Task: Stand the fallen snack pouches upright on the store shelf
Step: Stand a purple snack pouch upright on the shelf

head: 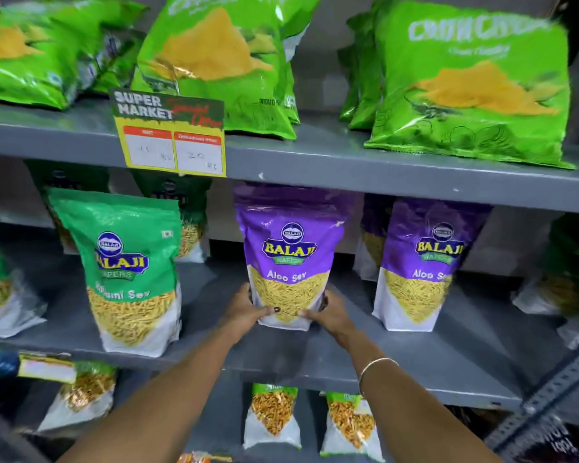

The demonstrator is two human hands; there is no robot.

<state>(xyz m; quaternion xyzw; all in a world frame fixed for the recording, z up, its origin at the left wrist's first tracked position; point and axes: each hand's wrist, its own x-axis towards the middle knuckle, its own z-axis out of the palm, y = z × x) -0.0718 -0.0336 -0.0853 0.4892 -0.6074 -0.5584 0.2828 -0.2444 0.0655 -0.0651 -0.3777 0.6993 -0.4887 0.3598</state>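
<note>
A purple Aloo Sev pouch stands upright at the middle of the grey middle shelf. My left hand grips its lower left corner and my right hand grips its lower right corner, thumbs across the front. A second purple Aloo Sev pouch stands upright to the right, with another purple one behind it. To the left a green sev pouch stands upright, leaning slightly.
Large green chip bags stand on the upper shelf, behind a yellow price tag. More green pouches stand at the back left and far right of the middle shelf. Small pouches sit on the lower shelf. A perforated metal upright runs at right.
</note>
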